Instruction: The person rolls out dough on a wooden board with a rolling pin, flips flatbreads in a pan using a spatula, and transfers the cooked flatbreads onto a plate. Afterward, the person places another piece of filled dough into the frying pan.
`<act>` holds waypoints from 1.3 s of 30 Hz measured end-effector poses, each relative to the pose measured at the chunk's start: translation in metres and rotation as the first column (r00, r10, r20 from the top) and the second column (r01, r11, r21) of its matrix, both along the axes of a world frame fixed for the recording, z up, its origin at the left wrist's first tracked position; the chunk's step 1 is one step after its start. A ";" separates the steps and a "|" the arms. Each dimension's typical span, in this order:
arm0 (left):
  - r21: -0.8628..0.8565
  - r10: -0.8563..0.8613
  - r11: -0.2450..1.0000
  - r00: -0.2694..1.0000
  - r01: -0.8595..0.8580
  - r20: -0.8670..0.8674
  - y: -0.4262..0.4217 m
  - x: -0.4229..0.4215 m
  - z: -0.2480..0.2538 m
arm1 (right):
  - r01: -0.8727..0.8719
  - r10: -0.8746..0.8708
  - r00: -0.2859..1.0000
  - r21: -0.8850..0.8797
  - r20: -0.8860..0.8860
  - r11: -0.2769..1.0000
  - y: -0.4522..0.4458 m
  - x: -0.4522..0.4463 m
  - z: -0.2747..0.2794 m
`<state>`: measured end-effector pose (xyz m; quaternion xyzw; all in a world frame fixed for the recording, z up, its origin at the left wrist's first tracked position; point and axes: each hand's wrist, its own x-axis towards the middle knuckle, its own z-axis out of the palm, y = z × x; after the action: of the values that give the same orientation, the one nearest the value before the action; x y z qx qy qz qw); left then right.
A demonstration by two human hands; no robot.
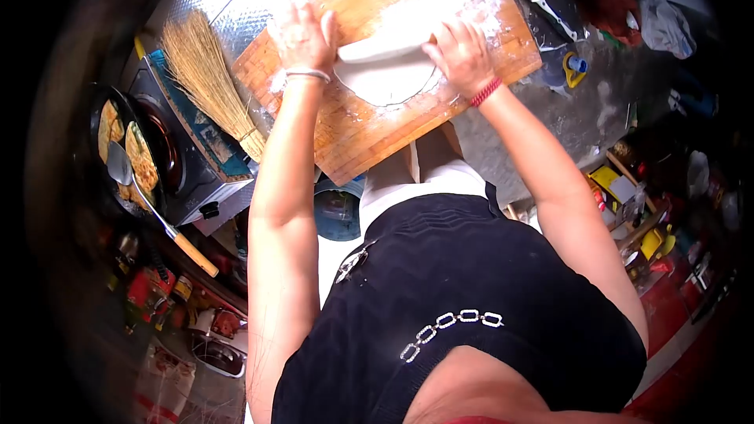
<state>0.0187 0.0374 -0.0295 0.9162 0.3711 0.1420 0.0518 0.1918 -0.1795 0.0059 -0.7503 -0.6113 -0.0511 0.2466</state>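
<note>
Two hands flank dough; board free toward body.

No readable text, no numbers (blurred)

You have white glare over the wooden board (detail washes out at its far end), and dark, warped, blurry edges.

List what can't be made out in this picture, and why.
All in the head view:
Left hand: fingertips, washed out by glare.
Right hand: palm, hidden by the back of the hand.
White shape between them: dough or tool, unclear in glare.
Wooden board: far edge, lost in glare.
Clutter at right: many items too small and blurred.
</note>
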 end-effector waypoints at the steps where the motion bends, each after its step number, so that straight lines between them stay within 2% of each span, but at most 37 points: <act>1: -0.131 0.084 0.988 0.996 -0.078 0.041 0.003 0.004 0.001 | 0.006 -0.007 1.000 -0.063 -0.008 0.998 0.007 0.007 0.000; 2: -0.255 0.171 0.955 0.983 -0.148 0.072 0.009 0.006 0.004 | -0.036 0.036 0.999 0.002 -0.013 0.999 0.017 0.014 -0.001; 4: -0.240 0.160 0.964 0.972 -0.116 0.174 0.019 0.012 0.017 | -0.043 0.042 0.998 0.031 0.050 0.999 0.041 0.029 -0.005; 6: -0.223 0.131 0.972 0.948 -0.066 0.291 0.018 0.012 0.029 | 0.112 -0.114 0.993 -0.173 -0.001 0.978 0.064 0.038 0.001; 7: -0.247 0.125 0.967 0.959 -0.061 0.254 0.008 0.012 0.042 | 0.132 -0.138 0.990 -0.238 -0.008 0.962 0.074 0.043 0.017; 8: -0.145 0.079 0.989 0.958 -0.040 0.274 0.001 0.009 0.041 | 0.150 -0.161 0.987 -0.303 -0.011 0.941 0.084 0.049 0.032; 10: 0.065 -0.020 0.998 0.955 0.001 0.297 -0.014 0.000 0.036 | 0.072 -0.091 0.995 -0.390 -0.031 0.918 0.099 0.060 0.058; 11: -0.057 0.042 0.998 0.959 -0.027 0.280 -0.028 -0.008 0.038 | -0.062 0.004 0.977 -0.264 -0.214 0.963 0.095 0.064 0.063; 12: -0.094 0.066 0.995 0.974 -0.047 0.218 -0.040 -0.017 0.033 | -0.172 0.120 0.920 -0.110 -0.372 0.979 0.085 0.068 0.069; 13: -0.129 0.089 0.989 0.984 -0.069 0.154 -0.050 -0.025 0.032 | -0.011 -0.059 0.926 -0.183 -0.372 0.983 0.063 0.068 0.060; 14: -0.267 0.096 0.961 0.991 -0.069 0.090 -0.062 -0.027 0.044 | 0.147 -0.236 0.902 -0.257 -0.361 0.955 0.033 0.062 0.043; 15: -0.281 0.099 0.957 0.992 -0.072 0.083 -0.074 -0.035 0.038 | 0.194 -0.304 0.822 -0.265 -0.482 0.945 0.012 0.054 0.033; 16: -0.298 0.101 0.952 0.992 -0.075 0.075 -0.084 -0.043 0.029 | 0.240 -0.364 0.719 -0.281 -0.591 0.929 -0.008 0.042 0.026; 18: -0.318 0.139 0.940 0.990 -0.124 0.027 -0.097 -0.036 0.034 | 0.328 -0.427 0.616 -0.277 -0.662 0.903 -0.047 0.005 0.018; 20: -0.377 0.201 0.905 0.979 -0.198 -0.033 -0.096 -0.031 0.039 | 0.350 -0.422 0.545 -0.261 -0.724 0.900 -0.070 -0.043 0.017; 22: -0.475 0.270 0.831 0.957 -0.287 -0.107 -0.091 -0.021 0.042 | 0.343 -0.517 0.570 -0.387 -0.639 0.856 -0.082 -0.077 0.013; 24: -0.538 0.292 0.809 0.956 -0.235 0.021 -0.093 -0.018 0.044 | 0.384 -0.491 0.542 -0.318 -0.682 0.867 -0.081 -0.096 0.013; 25: -0.566 0.302 0.799 0.949 -0.203 0.086 -0.094 -0.016 0.046 | 0.340 -0.488 0.544 -0.353 -0.683 0.872 -0.081 -0.098 0.014; 26: -0.685 0.373 0.714 0.905 -0.141 0.203 -0.095 -0.013 0.049 | 0.309 -0.507 0.545 -0.402 -0.668 0.862 -0.081 -0.100 0.015; 28: -0.851 0.539 0.522 0.752 0.055 0.379 -0.097 0.000 0.066 | 0.323 -0.401 0.630 -0.244 -0.665 0.914 -0.078 -0.105 0.009; 29: -0.854 0.523 0.495 0.729 0.162 0.441 -0.099 0.005 0.076 | 0.268 -0.398 0.578 -0.295 -0.712 0.917 -0.080 -0.108 0.011; 30: -0.846 0.504 0.484 0.720 0.222 0.477 -0.099 0.014 0.089 | 0.238 -0.397 0.476 -0.319 -0.785 0.917 -0.078 -0.109 0.022; 32: -0.819 0.465 0.466 0.695 0.335 0.549 -0.097 0.029 0.112 | 0.275 -0.211 0.515 -0.073 -0.831 0.959 -0.066 -0.114 0.034; 33: -0.786 0.406 0.548 0.731 0.286 0.549 -0.096 0.036 0.122 | 0.230 -0.191 0.444 -0.095 -0.876 0.968 -0.058 -0.109 0.050; 36: -0.756 0.341 0.587 0.758 0.290 0.555 -0.092 0.047 0.130 | 0.256 0.078 0.302 0.159 -0.950 0.954 -0.042 -0.108 0.055; 37: -0.748 0.374 0.568 0.702 0.343 0.606 -0.094 0.052 0.136 | 0.272 0.113 0.236 0.177 -0.965 0.946 -0.042 -0.105 0.058; 39: -0.720 0.443 0.526 0.577 0.452 0.686 -0.098 0.064 0.146 | 0.295 0.051 0.256 0.129 -0.965 0.947 -0.048 -0.092 0.053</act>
<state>0.0828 -0.0609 0.1168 0.5911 0.3184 0.3461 0.6553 0.0997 -0.2279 0.0588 -0.6283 -0.2615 0.3072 0.6652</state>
